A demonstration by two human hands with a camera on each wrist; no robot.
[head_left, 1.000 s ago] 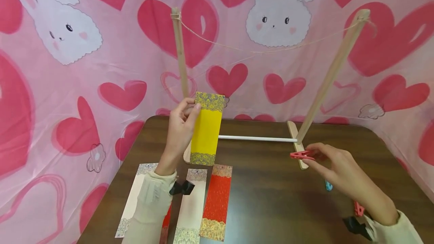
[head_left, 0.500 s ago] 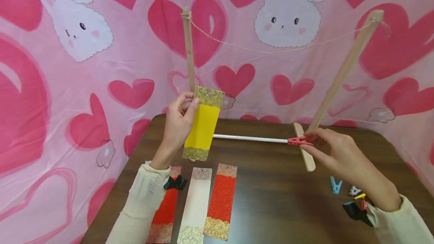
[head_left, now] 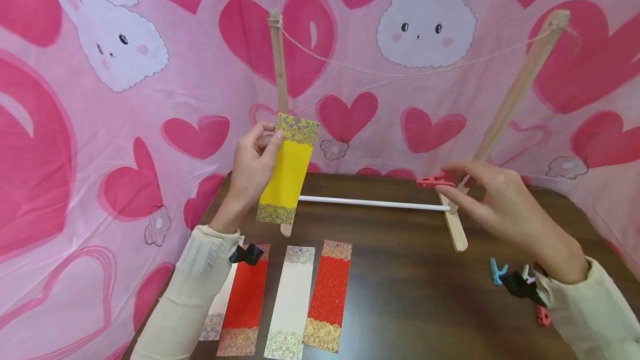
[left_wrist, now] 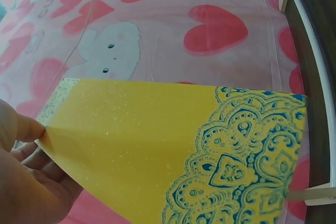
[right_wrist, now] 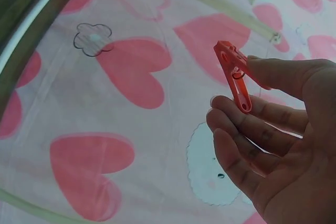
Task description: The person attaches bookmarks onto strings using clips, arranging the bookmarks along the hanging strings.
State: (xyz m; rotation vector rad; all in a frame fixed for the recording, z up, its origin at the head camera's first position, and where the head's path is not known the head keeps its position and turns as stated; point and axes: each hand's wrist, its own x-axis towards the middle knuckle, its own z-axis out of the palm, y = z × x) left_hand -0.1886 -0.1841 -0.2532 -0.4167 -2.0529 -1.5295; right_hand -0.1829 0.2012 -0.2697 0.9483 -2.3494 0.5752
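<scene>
My left hand (head_left: 254, 154) pinches a yellow card (head_left: 290, 168) by its upper left edge, before the left wooden post. Lacy patterned bands cross both ends of the card, and one band fills much of the left wrist view (left_wrist: 236, 166). Over on the right, my right hand (head_left: 505, 204) pinches a red clothespin (head_left: 434, 182) between thumb and fingers, near the foot of the right post. In the right wrist view the clothespin (right_wrist: 233, 74) has its handle ends against the thumb and a finger. A thin string (head_left: 400, 75) sags between the tops of both posts, above both hands.
Two wooden posts (head_left: 520, 82) on feet are joined low by a white rod (head_left: 375, 203). Red cards (head_left: 327, 288) and white cards (head_left: 291, 299) lie at the front left. A blue clothespin (head_left: 496, 272) and a red one (head_left: 543, 315) lie by the right wrist.
Both hands have risen, the left carrying the yellow card up and slightly left, the right lifting the red clothespin above the white rod. The view has shifted a little.
</scene>
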